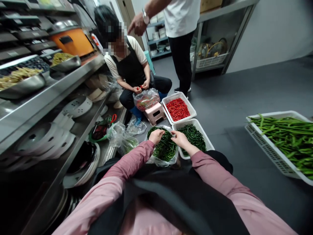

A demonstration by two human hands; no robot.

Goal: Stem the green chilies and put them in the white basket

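Above a clear plastic bag full of green chilies [165, 148], my left hand [156, 136] is closed in a pinch. Facing it a short gap away, my right hand [181, 138] pinches too, its fingertips over the bag's right side. Whatever lies between the fingertips is too small to make out. Just right of the bag stands a white basket of dark green chilies [193, 135], partly behind my right wrist. Beyond that basket, touching it, is another white basket holding red chilies [177, 109].
Opposite me a seated person [133, 65] handles red chilies over a plastic bag [146, 99] at a pink stool [155, 113]. A standing person [182, 36] points across. Shelves with bowls [78, 106] line the left; a basket of long green peppers [286, 140] sits right.
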